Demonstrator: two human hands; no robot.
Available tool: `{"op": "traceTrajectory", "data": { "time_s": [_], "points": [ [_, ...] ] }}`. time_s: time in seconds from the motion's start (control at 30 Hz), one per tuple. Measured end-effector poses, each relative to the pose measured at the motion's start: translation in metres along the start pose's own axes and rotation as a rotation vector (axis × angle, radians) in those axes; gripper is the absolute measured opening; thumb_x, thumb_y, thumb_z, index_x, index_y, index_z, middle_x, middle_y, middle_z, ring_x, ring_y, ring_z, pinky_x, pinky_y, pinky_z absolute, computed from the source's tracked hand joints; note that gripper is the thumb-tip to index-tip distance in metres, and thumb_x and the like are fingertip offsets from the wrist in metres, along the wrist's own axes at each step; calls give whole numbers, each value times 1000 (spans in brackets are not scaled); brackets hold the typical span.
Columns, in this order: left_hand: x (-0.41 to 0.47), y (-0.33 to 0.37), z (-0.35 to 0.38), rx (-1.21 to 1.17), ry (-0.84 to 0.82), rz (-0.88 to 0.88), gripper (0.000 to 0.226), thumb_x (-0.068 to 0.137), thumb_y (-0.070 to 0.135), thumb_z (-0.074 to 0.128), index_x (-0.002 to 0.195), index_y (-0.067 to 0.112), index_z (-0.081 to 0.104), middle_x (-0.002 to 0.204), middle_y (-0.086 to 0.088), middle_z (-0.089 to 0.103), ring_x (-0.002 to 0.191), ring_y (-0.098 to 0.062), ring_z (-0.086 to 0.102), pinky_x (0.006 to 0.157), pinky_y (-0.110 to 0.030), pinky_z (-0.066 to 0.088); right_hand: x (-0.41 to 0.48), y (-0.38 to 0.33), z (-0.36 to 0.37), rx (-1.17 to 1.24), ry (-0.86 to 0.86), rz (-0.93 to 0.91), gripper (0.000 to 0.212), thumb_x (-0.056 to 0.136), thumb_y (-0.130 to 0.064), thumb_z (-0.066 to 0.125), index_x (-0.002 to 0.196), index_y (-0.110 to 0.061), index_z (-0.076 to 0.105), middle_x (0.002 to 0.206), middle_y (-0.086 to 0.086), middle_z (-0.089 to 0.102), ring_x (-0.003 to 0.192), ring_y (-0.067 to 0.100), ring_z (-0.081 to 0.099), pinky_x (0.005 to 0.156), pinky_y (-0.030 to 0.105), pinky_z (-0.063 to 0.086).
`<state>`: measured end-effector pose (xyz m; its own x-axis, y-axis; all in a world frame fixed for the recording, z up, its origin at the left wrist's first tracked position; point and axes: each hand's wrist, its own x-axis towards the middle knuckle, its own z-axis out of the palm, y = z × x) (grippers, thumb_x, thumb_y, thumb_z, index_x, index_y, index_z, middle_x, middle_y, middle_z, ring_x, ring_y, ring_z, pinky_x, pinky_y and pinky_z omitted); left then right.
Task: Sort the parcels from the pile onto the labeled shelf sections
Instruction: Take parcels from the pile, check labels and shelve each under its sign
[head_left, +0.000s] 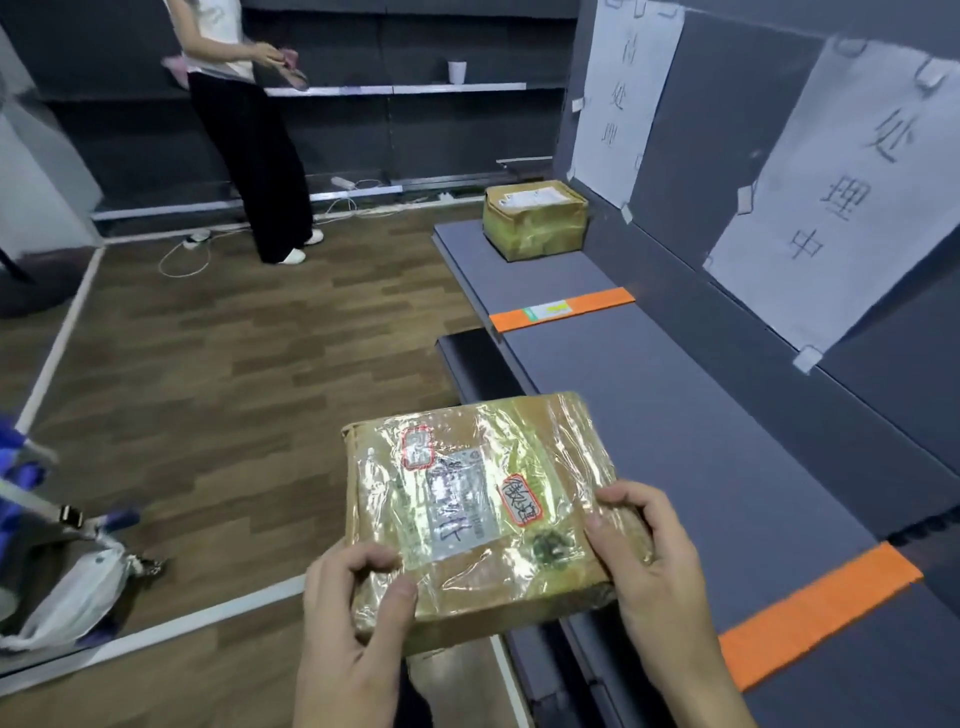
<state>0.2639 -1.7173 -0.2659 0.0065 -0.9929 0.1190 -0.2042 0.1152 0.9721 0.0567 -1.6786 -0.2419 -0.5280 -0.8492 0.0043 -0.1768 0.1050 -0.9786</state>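
Over the near edge of the grey shelf (701, 441), you held one item: a flat brown parcel (483, 514), wrapped in shiny clear tape, with its printed label and two red-framed stickers facing up. Your left hand (353, 623) gripped its near left corner, thumb and one curled finger on top, the rest hidden beneath. Your right hand (649, 571) gripped the right edge, fingers curled over it, thumb on top. Shelf dividers: two orange strips (563, 310), one far, one near. Far section: one taped box (535, 218), resting on the shelf. Back wall: two handwritten paper signs (841, 192). Background: a person (249, 130) standing on the wood floor (234, 389).
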Motion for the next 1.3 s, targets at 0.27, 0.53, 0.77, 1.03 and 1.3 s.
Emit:
{"op": "traceTrajectory", "data": {
  "time_s": [0.27,0.53,0.77,1.03,1.3],
  "points": [
    [169,-6,3,-14,-132,10,24,59,57,52,83,52,56,105,14,51,97,13,50,64,-1,36,121,-22,77,-13,114,11,17,85,-34,70,99,-32,60,105,-16,63,106,6,57,93,28,43],
    [305,-9,46,-2,-299,36,21,58,55,54,79,52,56,105,3,53,95,11,50,71,4,34,224,-25,110,-12,302,38,18,78,-37,61,96,-33,60,105,-19,63,105,0,57,86,16,40],
    [408,-18,109,-1,-436,86,23,66,56,55,88,51,57,108,15,51,106,-1,51,82,-10,41,335,-14,111,74,386,42,12,90,-14,64,94,-25,62,99,-15,65,91,8,61,80,23,47],
    [485,-4,168,38,-663,35,31,65,59,50,92,49,62,104,20,47,88,-3,56,91,-47,48,441,-21,74,-34,443,4,14,87,-8,67,89,-21,64,90,-17,66,81,-1,59,71,10,43],
    [547,-23,221,84,-1098,62,43,87,15,61,98,56,61,107,2,40,83,2,54,81,-19,43,508,-3,42,-115,470,68,10,79,-16,72,86,-21,66,89,-16,66,83,0,59,76,14,43]
  ]
}}
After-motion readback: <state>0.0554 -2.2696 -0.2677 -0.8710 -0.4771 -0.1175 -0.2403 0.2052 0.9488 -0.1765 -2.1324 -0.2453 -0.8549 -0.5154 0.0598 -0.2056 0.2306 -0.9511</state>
